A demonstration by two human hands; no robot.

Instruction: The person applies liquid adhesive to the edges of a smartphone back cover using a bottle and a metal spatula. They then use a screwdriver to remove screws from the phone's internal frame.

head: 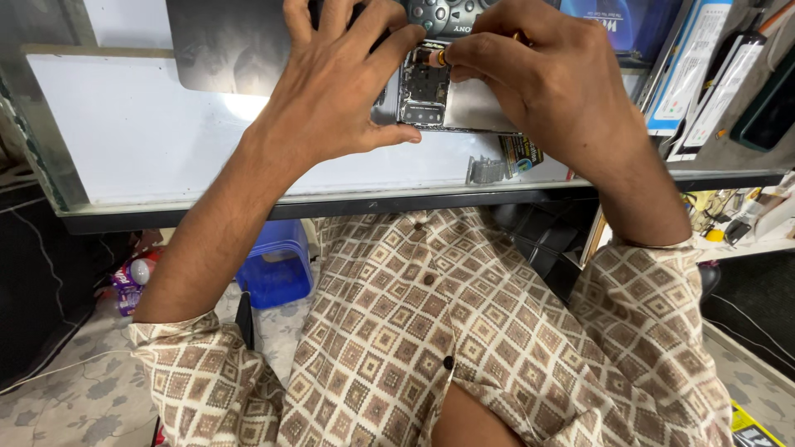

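Observation:
An opened phone [424, 93] with its circuit board showing lies on a white glass counter [141, 132]. My left hand [331, 91] rests over the phone's left side, fingers spread, pressing it down. My right hand [530, 74] pinches a small screwdriver with an orange tip [440, 56], its point on the top of the board. A silver plate [479, 106] of the phone shows under my right hand.
A dark mat [224, 45] lies at the back left, a game controller [439, 15] behind the phone. Small metal parts [487, 170] and a sticker [520, 153] sit near the front edge. Boxed goods [704, 74] stand at the right. A blue bin [275, 273] is below.

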